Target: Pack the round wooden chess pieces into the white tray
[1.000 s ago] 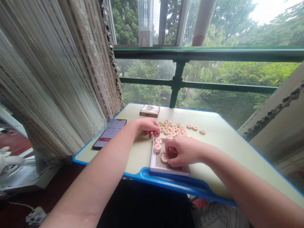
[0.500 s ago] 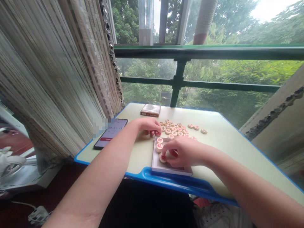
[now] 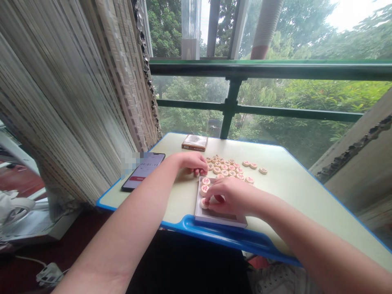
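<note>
- Head view: one person's bare hands work over a pale table [image 3: 294, 196] with a blue edge.
- Right hand [image 3: 231, 194]: centre of the frame, over a shallow white tray [image 3: 220, 222]. Fingers are bent; fingertips touch the right side of a round lower piece [image 3: 203, 203]. Whether they grip it or only press it cannot be told.
- Tray contents: three round pieces stand in a column along the left wall. Top piece [image 3: 206, 181] and middle piece [image 3: 204, 190] bear red characters.
- Left hand [image 3: 195, 162]: curled, just beyond the tray's upper-left corner, beside the left edge of the piece cluster [image 3: 224, 173]. Its grasp cannot be told.
- Piece cluster: lies flat above the tray, red and dark characters mixed.
- Outlying pieces [image 3: 246, 163]: three, right of the cluster; two side by side, one apart.
- Phone [image 3: 137, 179]: left side of the table.
- Flat box [image 3: 194, 142]: far edge of the table, upper centre.
</note>
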A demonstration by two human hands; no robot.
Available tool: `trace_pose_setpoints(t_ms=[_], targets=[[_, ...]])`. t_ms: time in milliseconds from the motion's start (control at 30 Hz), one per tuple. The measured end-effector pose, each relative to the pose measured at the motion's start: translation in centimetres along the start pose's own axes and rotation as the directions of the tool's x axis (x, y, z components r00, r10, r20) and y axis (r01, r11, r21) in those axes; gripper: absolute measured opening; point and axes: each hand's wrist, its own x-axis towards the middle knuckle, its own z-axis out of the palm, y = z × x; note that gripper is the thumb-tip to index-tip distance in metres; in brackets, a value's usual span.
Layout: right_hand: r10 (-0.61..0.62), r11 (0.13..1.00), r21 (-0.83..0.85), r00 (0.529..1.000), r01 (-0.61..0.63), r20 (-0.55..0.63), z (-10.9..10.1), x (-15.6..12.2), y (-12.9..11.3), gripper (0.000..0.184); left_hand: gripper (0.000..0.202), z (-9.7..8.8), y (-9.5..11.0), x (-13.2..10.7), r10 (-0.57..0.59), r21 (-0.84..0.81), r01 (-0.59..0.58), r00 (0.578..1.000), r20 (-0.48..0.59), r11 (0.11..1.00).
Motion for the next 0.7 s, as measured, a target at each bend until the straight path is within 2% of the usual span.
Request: trace_pose_setpoints(t_ms=[700], targets=[[-0.033,0.999,-0.044,0.999,0.031,-0.043,0.31,0.23,0.21,0.015,0.015,0.03,-0.04,-0.06,-0.001,0.018,0.001,1.0,-0.016,1.0]])
